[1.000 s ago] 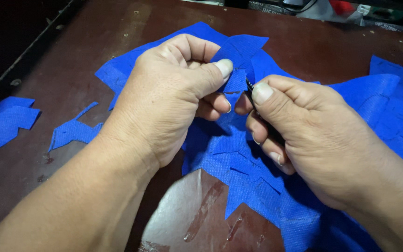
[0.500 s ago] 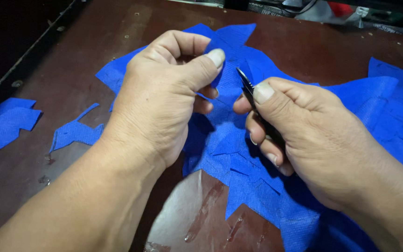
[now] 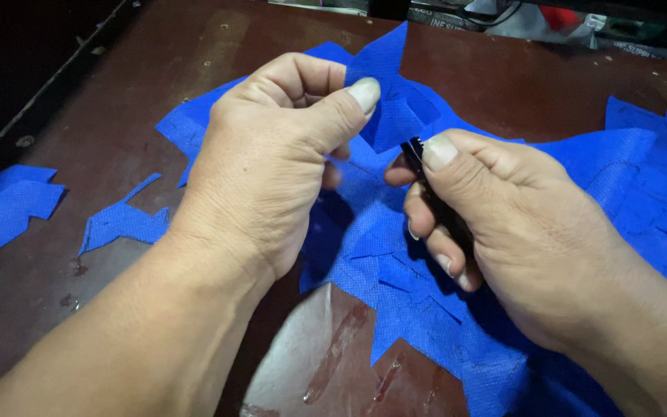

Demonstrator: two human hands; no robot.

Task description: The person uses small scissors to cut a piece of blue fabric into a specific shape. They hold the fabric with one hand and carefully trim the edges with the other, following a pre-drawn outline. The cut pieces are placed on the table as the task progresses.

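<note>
Seen from above, two bare hands work over a dark reddish-brown worktable (image 3: 117,93) strewn with blue non-woven fabric.

The left hand (image 3: 272,162) is curled, its thumb pressed against the bent forefinger, pinching a pointed blue fabric piece (image 3: 387,85) and holding it up just above the table, roughly in the middle of the view. The other left fingers are folded in under the palm.

The right hand (image 3: 519,232) grips a slim black tool (image 3: 414,154) (possibly a small snipper or blade; only its dark tip shows, so its kind cannot be told for certain). The thumb lies along the tool's top and the remaining fingers are wrapped together around its body. The tool's tip sits just beside the lower edge of the held piece, close to the left thumb.

Beneath both hands lies a heap of blue cut fabric (image 3: 426,309), spreading off to the right. Two separate blue offcuts (image 3: 121,224) (image 3: 9,205) lie well apart on the left.

To do this step well, it seems best to keep the fabric taut in the pinch, with the left thumb clear of the tool's tip, and to bring the tip to the edge in a short, controlled motion so the thin material neither puckers nor tears.

A wet or glossy patch (image 3: 303,347) shines on the table near the lower edge.
</note>
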